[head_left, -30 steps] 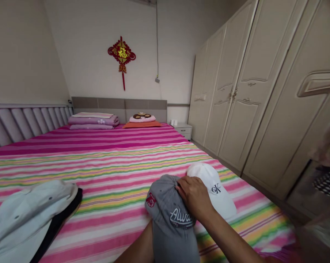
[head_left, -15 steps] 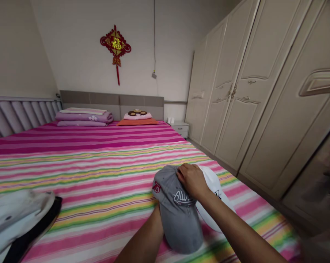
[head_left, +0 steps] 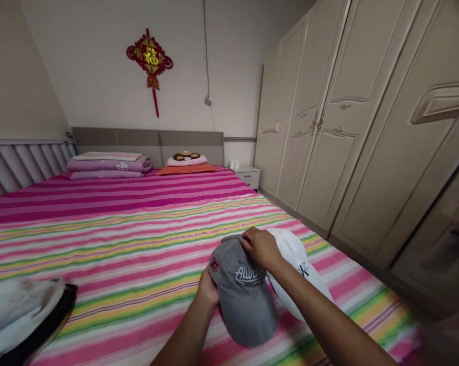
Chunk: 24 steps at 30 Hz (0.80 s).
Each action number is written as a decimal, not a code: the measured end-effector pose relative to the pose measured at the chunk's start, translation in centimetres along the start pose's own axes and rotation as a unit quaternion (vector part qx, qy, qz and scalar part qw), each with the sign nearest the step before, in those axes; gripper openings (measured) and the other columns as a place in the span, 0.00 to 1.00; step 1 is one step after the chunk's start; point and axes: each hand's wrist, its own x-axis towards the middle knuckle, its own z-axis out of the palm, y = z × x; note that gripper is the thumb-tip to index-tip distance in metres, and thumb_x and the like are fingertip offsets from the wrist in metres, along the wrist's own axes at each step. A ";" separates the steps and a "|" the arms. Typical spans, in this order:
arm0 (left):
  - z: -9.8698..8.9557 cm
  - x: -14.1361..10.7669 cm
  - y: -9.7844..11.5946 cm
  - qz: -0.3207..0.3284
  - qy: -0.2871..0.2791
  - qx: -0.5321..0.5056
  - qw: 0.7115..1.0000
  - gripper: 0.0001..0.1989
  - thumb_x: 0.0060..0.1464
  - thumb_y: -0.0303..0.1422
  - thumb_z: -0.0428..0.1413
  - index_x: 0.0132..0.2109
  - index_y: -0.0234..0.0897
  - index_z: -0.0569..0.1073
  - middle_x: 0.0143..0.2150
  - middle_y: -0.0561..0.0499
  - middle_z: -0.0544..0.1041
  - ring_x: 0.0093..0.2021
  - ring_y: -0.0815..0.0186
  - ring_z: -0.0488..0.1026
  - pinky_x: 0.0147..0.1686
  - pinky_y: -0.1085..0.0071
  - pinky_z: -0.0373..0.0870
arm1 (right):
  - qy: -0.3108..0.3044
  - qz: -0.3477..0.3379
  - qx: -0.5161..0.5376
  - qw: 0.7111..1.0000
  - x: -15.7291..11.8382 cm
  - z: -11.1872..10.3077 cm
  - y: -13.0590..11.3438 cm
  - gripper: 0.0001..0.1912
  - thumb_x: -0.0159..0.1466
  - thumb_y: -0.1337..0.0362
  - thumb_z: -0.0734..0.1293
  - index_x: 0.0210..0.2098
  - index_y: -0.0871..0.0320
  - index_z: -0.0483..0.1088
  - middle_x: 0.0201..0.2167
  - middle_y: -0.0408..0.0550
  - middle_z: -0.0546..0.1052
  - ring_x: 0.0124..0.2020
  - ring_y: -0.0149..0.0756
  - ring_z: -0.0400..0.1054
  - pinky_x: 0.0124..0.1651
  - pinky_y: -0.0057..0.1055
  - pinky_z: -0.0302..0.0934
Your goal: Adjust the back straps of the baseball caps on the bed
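Covering the foreground: one striped sheet. Over it, one grey cap, overlapping a white cap in view; probably light, crown soft, brim stiffer, best held by crown and side edge. Right hand pinches the crown top; left hand holds the side, fingers hidden.

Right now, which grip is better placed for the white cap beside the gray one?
Probably the right grip: it's nearer the white cap; the left grip touches the gray cap, farther left.
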 end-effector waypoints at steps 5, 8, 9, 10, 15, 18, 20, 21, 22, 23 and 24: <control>-0.3 -0.5 1.2 -0.016 0.177 -0.084 0.981 0.17 0.55 0.36 0.42 0.31 0.33 0.72 0.23 0.48 0.76 0.33 0.60 0.75 0.40 0.62 0.68 | -0.021 0.018 0.045 0.999 0.6 -0.2 -0.8 0.08 0.59 0.63 0.61 0.31 0.58 0.70 0.32 0.48 0.75 0.34 0.36 0.68 0.32 0.28 0.51; 0.2 -0.5 1.7 -0.023 0.229 -0.108 0.967 0.12 0.54 0.32 0.46 0.37 0.32 0.72 0.21 0.49 0.76 0.28 0.62 0.75 0.39 0.64 0.69 | -0.013 0.052 0.080 0.995 -0.4 -0.6 -0.7 0.09 0.61 0.62 0.59 0.35 0.57 0.69 0.37 0.47 0.74 0.39 0.35 0.67 0.35 0.27 0.52; 0.4 -0.5 1.8 -0.029 0.241 -0.114 0.963 0.12 0.53 0.31 0.46 0.39 0.30 0.71 0.21 0.49 0.76 0.26 0.62 0.75 0.39 0.65 0.69 | -0.011 0.074 0.090 0.993 -1.2 -0.7 -0.5 0.10 0.62 0.62 0.57 0.36 0.57 0.68 0.38 0.48 0.74 0.39 0.35 0.67 0.35 0.27 0.52; 0.6 -0.5 1.8 -0.035 0.251 -0.119 0.960 0.12 0.54 0.31 0.46 0.40 0.29 0.71 0.20 0.49 0.76 0.25 0.62 0.74 0.38 0.65 0.69 | -0.011 0.100 0.098 0.990 -2.3 -0.6 -0.1 0.12 0.63 0.62 0.55 0.35 0.57 0.68 0.38 0.49 0.74 0.39 0.36 0.67 0.35 0.28 0.52; 1.1 -0.8 1.6 -0.053 0.278 -0.134 0.950 0.15 0.54 0.31 0.46 0.45 0.26 0.69 0.19 0.49 0.75 0.21 0.62 0.73 0.35 0.63 0.70 | -0.088 0.247 0.151 0.953 -9.6 2.4 1.8 0.15 0.61 0.62 0.55 0.22 0.59 0.66 0.24 0.58 0.75 0.29 0.44 0.69 0.27 0.32 0.50; 1.6 -1.2 1.5 -0.048 0.290 -0.139 0.946 0.17 0.54 0.33 0.47 0.46 0.28 0.69 0.19 0.49 0.75 0.23 0.61 0.74 0.35 0.62 0.70 | -0.117 0.307 0.227 0.917 -13.0 5.5 2.0 0.18 0.60 0.58 0.56 0.16 0.56 0.61 0.21 0.57 0.74 0.26 0.43 0.69 0.27 0.32 0.52; 2.0 -1.4 1.4 -0.042 0.294 -0.139 0.945 0.17 0.53 0.34 0.48 0.46 0.28 0.70 0.20 0.49 0.76 0.25 0.59 0.74 0.36 0.62 0.70 | -0.130 0.341 0.299 0.882 -14.1 7.2 1.7 0.20 0.61 0.56 0.53 0.15 0.55 0.57 0.15 0.52 0.71 0.19 0.38 0.67 0.24 0.31 0.54; 2.1 -1.5 1.3 -0.040 0.296 -0.139 0.944 0.17 0.52 0.35 0.49 0.46 0.28 0.70 0.21 0.48 0.76 0.26 0.59 0.75 0.36 0.61 0.70 | -0.138 0.356 0.336 0.861 -14.4 7.9 1.5 0.21 0.61 0.55 0.51 0.15 0.54 0.56 0.12 0.48 0.69 0.15 0.36 0.65 0.21 0.30 0.53; 2.2 -1.5 1.3 -0.038 0.299 -0.137 0.943 0.17 0.51 0.34 0.50 0.46 0.28 0.70 0.21 0.48 0.76 0.26 0.58 0.75 0.36 0.61 0.70 | -0.143 0.371 0.372 0.839 -14.5 8.4 1.3 0.21 0.61 0.55 0.50 0.15 0.54 0.55 0.09 0.45 0.66 0.12 0.33 0.61 0.18 0.28 0.52; 2.2 -1.5 1.2 -0.036 0.305 -0.135 0.942 0.17 0.50 0.34 0.51 0.46 0.28 0.70 0.22 0.48 0.77 0.26 0.58 0.75 0.36 0.61 0.70 | -0.147 0.383 0.405 0.817 -14.6 8.7 1.1 0.21 0.61 0.55 0.49 0.15 0.54 0.55 0.07 0.43 0.64 0.09 0.31 0.58 0.16 0.27 0.50; 2.2 -1.5 1.1 -0.035 0.312 -0.133 0.940 0.17 0.50 0.33 0.51 0.46 0.29 0.70 0.22 0.48 0.77 0.26 0.58 0.74 0.36 0.61 0.70 | -0.149 0.392 0.433 0.798 -14.7 8.9 1.0 0.21 0.60 0.55 0.50 0.14 0.54 0.54 0.07 0.41 0.62 0.08 0.29 0.55 0.15 0.26 0.48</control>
